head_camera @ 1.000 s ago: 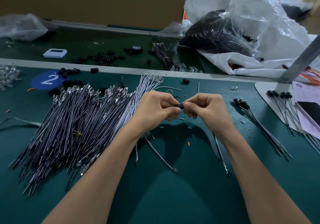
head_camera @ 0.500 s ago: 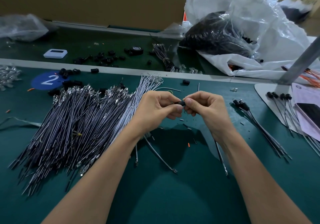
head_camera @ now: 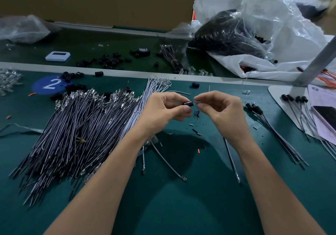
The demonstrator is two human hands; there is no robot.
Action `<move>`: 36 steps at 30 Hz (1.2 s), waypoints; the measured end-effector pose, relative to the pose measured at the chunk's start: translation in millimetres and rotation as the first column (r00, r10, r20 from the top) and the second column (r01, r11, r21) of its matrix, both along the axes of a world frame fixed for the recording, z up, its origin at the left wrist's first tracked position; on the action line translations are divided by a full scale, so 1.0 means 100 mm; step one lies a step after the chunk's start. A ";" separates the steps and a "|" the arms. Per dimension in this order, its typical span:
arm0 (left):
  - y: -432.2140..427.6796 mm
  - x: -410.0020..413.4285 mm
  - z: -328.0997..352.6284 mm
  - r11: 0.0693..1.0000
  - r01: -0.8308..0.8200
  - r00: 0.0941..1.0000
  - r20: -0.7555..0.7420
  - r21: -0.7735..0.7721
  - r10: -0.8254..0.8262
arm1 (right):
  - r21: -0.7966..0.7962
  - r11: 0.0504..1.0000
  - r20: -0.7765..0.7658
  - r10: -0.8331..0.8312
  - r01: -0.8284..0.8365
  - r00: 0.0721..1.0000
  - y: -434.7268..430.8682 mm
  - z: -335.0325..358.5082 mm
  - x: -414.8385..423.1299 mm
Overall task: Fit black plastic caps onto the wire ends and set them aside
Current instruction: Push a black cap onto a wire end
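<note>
My left hand [head_camera: 164,111] pinches a small black plastic cap [head_camera: 189,103] between thumb and fingertips above the green table. My right hand [head_camera: 221,110] pinches the clear-tipped end of a wire [head_camera: 231,160] right at the cap's mouth; the wire hangs down under my right wrist to the table. A big heap of uncapped wires [head_camera: 80,127] lies to the left. Capped wires [head_camera: 272,129] lie in a bundle to the right, with a few more capped wires [head_camera: 298,111] on the white base.
Loose black caps [head_camera: 72,82] lie near the blue "2" sticker [head_camera: 50,84] and beyond the grey rail [head_camera: 127,73]. Plastic bags [head_camera: 254,34] of black parts fill the back right. A metal post [head_camera: 316,60] stands at the right, and papers [head_camera: 325,111] lie beside it.
My hands have drawn slightly apart and risen a little. The cap and the wire's tip now show between my fingertips, where before my fingers were pressed together over them.
</note>
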State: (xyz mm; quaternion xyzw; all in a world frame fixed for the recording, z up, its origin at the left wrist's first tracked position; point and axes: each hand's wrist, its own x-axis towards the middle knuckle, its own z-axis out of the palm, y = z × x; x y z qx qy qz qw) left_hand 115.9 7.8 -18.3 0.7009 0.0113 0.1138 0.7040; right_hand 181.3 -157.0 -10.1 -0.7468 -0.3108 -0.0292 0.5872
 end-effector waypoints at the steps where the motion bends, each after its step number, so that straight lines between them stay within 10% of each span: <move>1: 0.00 0.00 0.00 1.000 0.001 1.000 -0.001 0.004 0.000 | -0.014 1.000 0.015 0.001 -0.001 1.000 0.01 0.00 -0.01; 10: 0.08 -0.06 0.09 0.969 0.106 0.983 0.170 -0.222 -0.069 | 0.285 0.950 -0.011 -0.129 0.126 0.992 -0.05 0.04 0.05; 24: 0.17 -0.10 0.13 0.837 0.426 0.878 0.382 -0.343 -0.290 | 0.272 0.961 0.001 -0.047 0.045 0.999 0.00 0.05 -0.04; 36: 0.07 -0.01 0.03 0.992 -0.026 0.990 0.138 -0.124 0.043 | 0.251 0.967 0.020 -0.046 0.039 0.999 0.06 0.07 -0.12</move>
